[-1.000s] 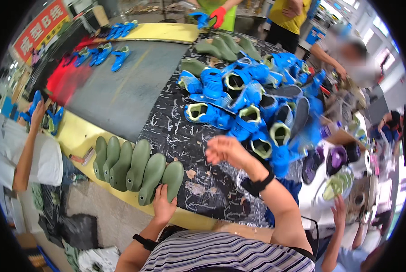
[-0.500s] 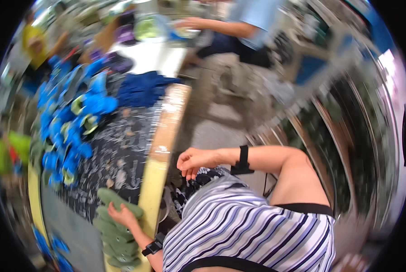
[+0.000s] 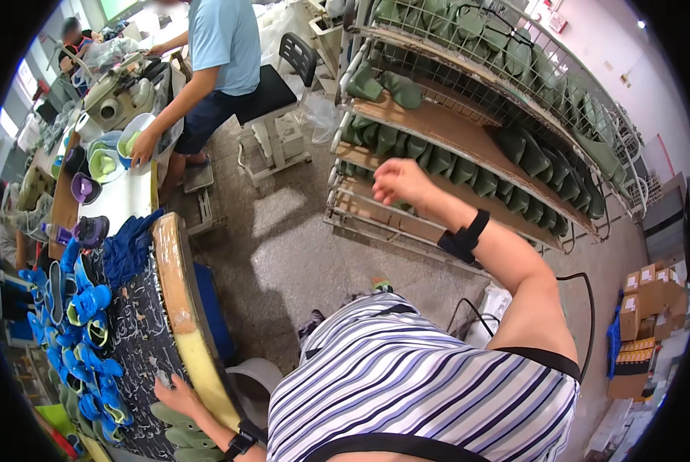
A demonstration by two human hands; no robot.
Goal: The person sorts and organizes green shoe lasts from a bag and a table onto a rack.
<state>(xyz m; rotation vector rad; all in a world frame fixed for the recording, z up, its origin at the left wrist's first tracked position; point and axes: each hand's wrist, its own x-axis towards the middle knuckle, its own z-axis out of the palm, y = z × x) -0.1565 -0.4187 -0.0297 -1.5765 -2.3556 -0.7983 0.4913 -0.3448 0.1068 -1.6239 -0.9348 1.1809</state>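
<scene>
Blue shoes [image 3: 83,308] heaped on the black tabletop [image 3: 133,327], far left. Left hand [image 3: 178,397] low over the same top, fingers partly spread; cannot tell whether they touch it. Green lasts [image 3: 183,437] lie just beside that hand, by the table's yellow edge [image 3: 206,369]. Right hand [image 3: 403,183] raised, fingers loosely curled, empty, before a rack [image 3: 437,123] of more green lasts.

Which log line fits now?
left hand: near green lasts | right hand: raised, nothing held | blue shoes: piled on black tabletop
</scene>
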